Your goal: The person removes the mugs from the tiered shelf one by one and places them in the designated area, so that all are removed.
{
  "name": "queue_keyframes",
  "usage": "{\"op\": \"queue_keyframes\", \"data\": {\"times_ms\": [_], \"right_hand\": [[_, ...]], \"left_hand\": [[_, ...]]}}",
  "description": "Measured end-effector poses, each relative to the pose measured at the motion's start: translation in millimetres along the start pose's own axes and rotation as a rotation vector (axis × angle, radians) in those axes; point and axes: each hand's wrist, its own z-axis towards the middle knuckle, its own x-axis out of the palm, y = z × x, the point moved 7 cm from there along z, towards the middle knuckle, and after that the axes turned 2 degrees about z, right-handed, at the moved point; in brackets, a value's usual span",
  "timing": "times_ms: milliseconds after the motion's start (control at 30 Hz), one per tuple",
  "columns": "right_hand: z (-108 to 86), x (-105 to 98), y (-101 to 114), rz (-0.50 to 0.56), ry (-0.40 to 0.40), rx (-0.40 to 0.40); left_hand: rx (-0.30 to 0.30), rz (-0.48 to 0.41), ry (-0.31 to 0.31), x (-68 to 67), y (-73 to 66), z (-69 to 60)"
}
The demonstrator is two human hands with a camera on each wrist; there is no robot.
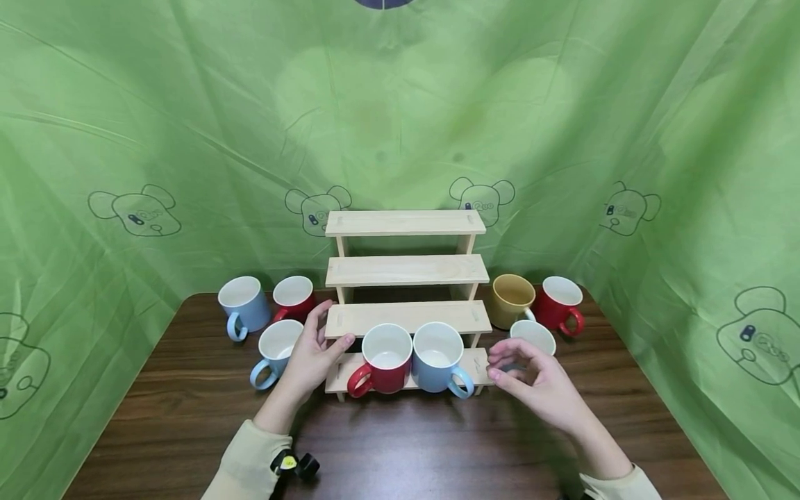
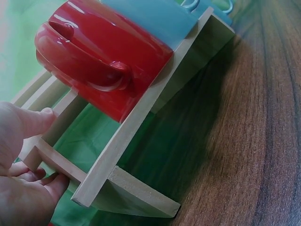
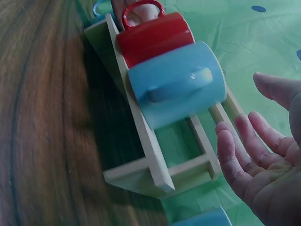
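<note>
A stepped wooden display rack [image 1: 406, 269] stands in the middle of the table, its steps rising toward the back. On its lowest step a red mug [image 1: 392, 376] sits beside a light blue mug [image 1: 430, 369], both upright, handles toward the front. My left hand [image 1: 311, 357] grips the rack's left end at the second step, thumb against the board and fingers around the side frame [image 2: 59, 162]. Off the rack's right end, my right hand [image 1: 540, 385] hovers with fingers loosely bent and nothing in them. It partly hides a white-lined mug [image 1: 533, 337].
Left of the rack stand two light blue mugs [image 1: 245, 305] [image 1: 278, 345] and a red mug [image 1: 295, 295]. To the right are a yellow mug [image 1: 511, 302] and another red mug [image 1: 558, 302]. Green printed cloth [image 1: 400, 125] hangs behind the dark wooden table [image 1: 400, 451].
</note>
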Motion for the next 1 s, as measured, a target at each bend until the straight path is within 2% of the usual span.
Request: {"op": "queue_keyframes", "data": {"times_ms": [167, 500, 833, 1000], "right_hand": [[-0.7, 13.5, -5.3, 0.038, 0.035, 0.007], [5.1, 34.1, -13.1, 0.094, 0.139, 0.088], [9.5, 51.9, -21.3, 0.104, 0.173, 0.101], [7.3, 60.5, -21.6, 0.133, 0.232, 0.083]], "left_hand": [[-0.005, 0.012, -0.002, 0.0, 0.2, -0.5], [-0.003, 0.018, 0.000, -1.7, -0.8, 0.5], [0.000, 0.028, -0.002, -1.1, -0.7, 0.3], [0.007, 0.031, 0.000, -0.9, -0.8, -0.3]]}}
